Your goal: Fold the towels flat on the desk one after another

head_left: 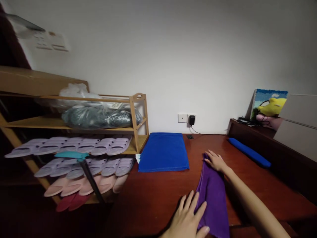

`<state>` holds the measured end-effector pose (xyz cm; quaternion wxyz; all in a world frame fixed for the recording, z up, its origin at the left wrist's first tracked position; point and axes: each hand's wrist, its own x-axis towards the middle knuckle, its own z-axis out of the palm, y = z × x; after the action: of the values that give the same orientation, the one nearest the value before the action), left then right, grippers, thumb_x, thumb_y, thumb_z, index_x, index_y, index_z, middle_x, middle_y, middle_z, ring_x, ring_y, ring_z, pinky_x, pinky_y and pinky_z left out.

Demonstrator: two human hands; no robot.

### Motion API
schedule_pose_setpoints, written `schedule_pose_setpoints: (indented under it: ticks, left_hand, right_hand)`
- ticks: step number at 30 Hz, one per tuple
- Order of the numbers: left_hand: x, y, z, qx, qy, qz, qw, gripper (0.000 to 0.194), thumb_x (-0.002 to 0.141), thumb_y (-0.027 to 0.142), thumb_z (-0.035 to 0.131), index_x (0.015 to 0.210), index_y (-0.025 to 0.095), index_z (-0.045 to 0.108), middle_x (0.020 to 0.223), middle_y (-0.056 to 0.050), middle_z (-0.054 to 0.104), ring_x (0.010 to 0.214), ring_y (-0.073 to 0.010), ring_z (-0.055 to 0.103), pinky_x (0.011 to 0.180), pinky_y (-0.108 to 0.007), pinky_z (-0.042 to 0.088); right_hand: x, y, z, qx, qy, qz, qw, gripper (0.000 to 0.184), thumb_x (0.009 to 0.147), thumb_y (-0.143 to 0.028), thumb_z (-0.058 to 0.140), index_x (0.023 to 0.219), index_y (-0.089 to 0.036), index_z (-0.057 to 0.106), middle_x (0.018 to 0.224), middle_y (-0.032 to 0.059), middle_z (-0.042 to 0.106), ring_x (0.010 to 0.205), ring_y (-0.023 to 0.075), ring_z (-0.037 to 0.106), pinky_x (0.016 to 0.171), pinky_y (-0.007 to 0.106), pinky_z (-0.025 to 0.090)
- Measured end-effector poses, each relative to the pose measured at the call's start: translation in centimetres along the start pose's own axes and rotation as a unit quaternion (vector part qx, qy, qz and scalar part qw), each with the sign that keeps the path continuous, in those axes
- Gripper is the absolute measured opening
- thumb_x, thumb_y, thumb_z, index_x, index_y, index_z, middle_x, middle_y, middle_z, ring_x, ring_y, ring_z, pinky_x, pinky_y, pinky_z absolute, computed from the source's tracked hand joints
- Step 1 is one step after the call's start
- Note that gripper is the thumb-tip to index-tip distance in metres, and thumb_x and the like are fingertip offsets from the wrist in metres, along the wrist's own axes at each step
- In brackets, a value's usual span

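A purple cloth (213,195) lies folded in a long strip on the dark red wooden table (153,198). My left hand (189,218) rests flat on the near left edge of the cloth, fingers spread. My right hand (215,161) presses flat on the far end of the cloth, fingers stretched out. Neither hand grips anything. A folded blue cloth (163,151) lies flat on the table beyond, to the left of the purple one.
A wooden rack (137,124) at the left holds several lilac and pink slippers (81,165) and bagged items. A rolled blue cloth (249,152) lies by a raised ledge at right. A charger (192,119) sits in the wall socket. A picture (268,104) leans at far right.
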<state>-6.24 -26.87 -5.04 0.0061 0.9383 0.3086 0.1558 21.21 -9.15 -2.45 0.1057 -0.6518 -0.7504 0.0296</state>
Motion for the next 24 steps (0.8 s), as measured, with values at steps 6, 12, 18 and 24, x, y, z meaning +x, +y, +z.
schedule_pose_setpoints:
  ticks: [6,12,18,24]
  left_hand:
    - [-0.2,-0.5,1.7,0.116,0.099,0.083,0.985,0.040,0.093,0.040,0.044,0.125,0.017,0.051,0.130,-0.010,0.056,0.121,-0.0242,0.048,0.098,-0.036,0.038]
    - [-0.8,-0.1,-1.9,0.053,0.041,0.103,0.992,0.036,0.092,0.037,0.050,0.119,0.015,0.053,0.120,-0.007,0.062,0.115,-0.0202,0.052,0.098,-0.032,0.036]
    - [-2.8,-3.1,-4.9,0.022,0.039,0.128,0.991,0.027,0.095,0.016,0.042,0.117,0.021,0.056,0.110,-0.003,0.067,0.106,-0.0156,0.058,0.089,-0.028,0.040]
    - [-3.8,-6.5,-7.2,0.015,0.006,0.051,0.999,0.034,0.085,0.008,0.047,0.110,0.025,0.062,0.110,-0.002,0.067,0.108,-0.0218,0.056,0.092,-0.036,0.038]
  right_hand:
    - [0.5,0.8,2.5,-0.016,-0.012,0.022,1.000,0.059,0.089,-0.056,0.032,0.137,-0.023,0.042,0.145,0.0097,0.037,0.137,0.0270,0.025,0.105,0.052,0.019]
    - [-1.9,2.9,1.6,-0.012,-0.015,0.029,0.999,0.058,0.089,-0.060,0.025,0.131,-0.027,0.048,0.137,0.0070,0.049,0.129,0.0253,0.036,0.102,0.051,0.022]
    - [-5.9,4.3,0.9,-0.017,0.027,0.060,0.998,0.054,0.087,-0.057,0.034,0.127,-0.024,0.050,0.127,0.0089,0.055,0.116,0.0271,0.046,0.094,0.048,0.031]
    - [-8.1,4.4,0.6,-0.030,0.028,0.095,0.995,0.054,0.085,-0.059,0.036,0.120,-0.021,0.054,0.115,0.0126,0.060,0.109,0.0292,0.052,0.085,0.044,0.036]
